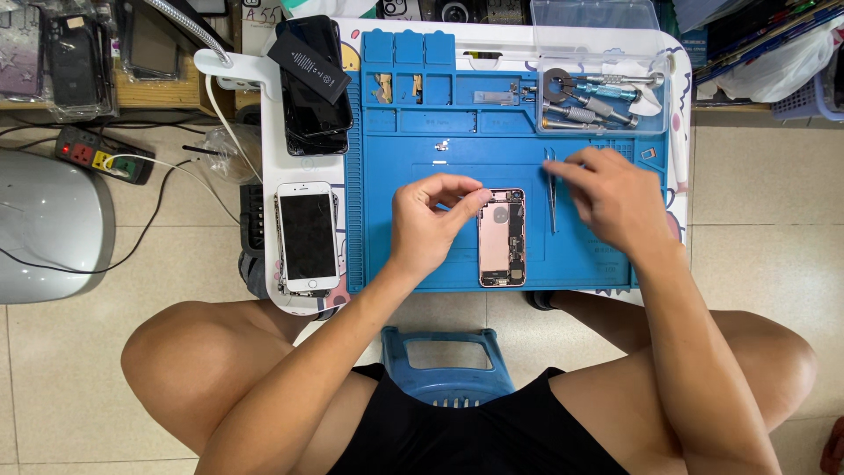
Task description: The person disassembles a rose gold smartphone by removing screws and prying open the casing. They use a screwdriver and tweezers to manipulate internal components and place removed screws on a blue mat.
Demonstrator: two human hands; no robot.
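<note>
While the opened phone (502, 237) lies at the centre of the blue mat (387, 176), the left hand (431, 224), fingers pinched together, steadies its upper-left corner; the right hand (611, 198), fingers loosely curled, reaches the tweezers (551, 189) just right of the phone.

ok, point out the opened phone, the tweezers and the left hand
opened phone (502, 237), head view, middle of the exposed rose-coloured chassis.
tweezers (552, 207), head view, midway along the shaft on the blue mat.
left hand (428, 222), head view, back of the hand.
</note>
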